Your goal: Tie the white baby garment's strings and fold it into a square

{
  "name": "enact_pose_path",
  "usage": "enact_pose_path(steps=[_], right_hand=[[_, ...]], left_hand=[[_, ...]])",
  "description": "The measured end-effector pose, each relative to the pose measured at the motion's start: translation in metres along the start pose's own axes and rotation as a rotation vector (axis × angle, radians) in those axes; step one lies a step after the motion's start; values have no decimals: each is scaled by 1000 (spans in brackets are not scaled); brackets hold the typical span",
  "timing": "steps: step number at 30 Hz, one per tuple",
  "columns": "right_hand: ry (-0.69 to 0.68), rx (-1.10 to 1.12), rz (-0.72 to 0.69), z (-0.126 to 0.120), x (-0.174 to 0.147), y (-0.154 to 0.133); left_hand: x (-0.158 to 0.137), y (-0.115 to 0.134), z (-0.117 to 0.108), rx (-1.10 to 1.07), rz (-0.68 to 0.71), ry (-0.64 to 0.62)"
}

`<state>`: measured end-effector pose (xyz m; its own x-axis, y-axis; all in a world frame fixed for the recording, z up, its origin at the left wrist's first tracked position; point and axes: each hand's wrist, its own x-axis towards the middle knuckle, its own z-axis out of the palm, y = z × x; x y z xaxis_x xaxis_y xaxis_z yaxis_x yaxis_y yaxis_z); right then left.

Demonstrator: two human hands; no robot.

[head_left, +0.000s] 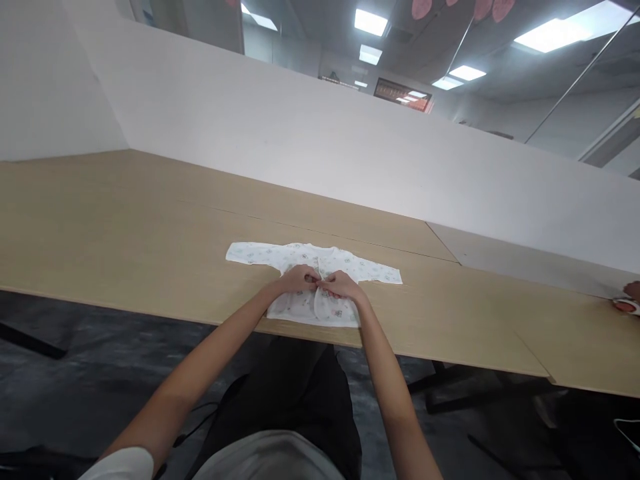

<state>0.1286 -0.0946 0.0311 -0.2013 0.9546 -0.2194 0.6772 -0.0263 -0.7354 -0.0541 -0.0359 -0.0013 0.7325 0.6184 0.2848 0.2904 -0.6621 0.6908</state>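
Observation:
A small white baby shirt point(310, 255) with a scattered print lies spread on the table, its long sleeves stretched out to both sides. Its lower hem reaches the table's front edge. My left hand point(299, 279) pinches the shirt's front opening near the middle. Right beside it, my right hand point(340, 285) pinches the same front edge, and the fingertips of both hands almost meet. Whatever fastener may lie between the fingers is hidden. Below the hands the two front panels part slightly.
The long wooden table point(125, 233) runs across the view, with seams between its boards. Behind it rises a white wall point(300, 147) topped by glass. At the far right edge another person's hand point(633, 289) is near a white and orange object point(626, 306).

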Motion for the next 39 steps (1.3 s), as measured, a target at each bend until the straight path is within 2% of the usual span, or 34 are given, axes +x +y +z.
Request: enact_pose_path(steps=[6, 12, 19, 24, 31, 39], right_hand=[[-68, 62, -17, -4, -1, 0], [-66, 202, -24, -6, -6, -3], [-52, 229, -10, -8, -10, -9], [-106, 246, -19, -11, -11, -7], [-77, 296, -13, -7, -6, -4], [-42, 311, 29, 1, 1, -2]], left_hand=[[-1, 5, -1, -96, 2, -2], [1, 4, -1, -183, -8, -58], [0, 6, -3, -304, -93, -71], [-1, 7, -5, -370, -147, -59], [-1, 14, -7, -379, -195, -31], [-2, 17, -5, -256, -193, 52]])
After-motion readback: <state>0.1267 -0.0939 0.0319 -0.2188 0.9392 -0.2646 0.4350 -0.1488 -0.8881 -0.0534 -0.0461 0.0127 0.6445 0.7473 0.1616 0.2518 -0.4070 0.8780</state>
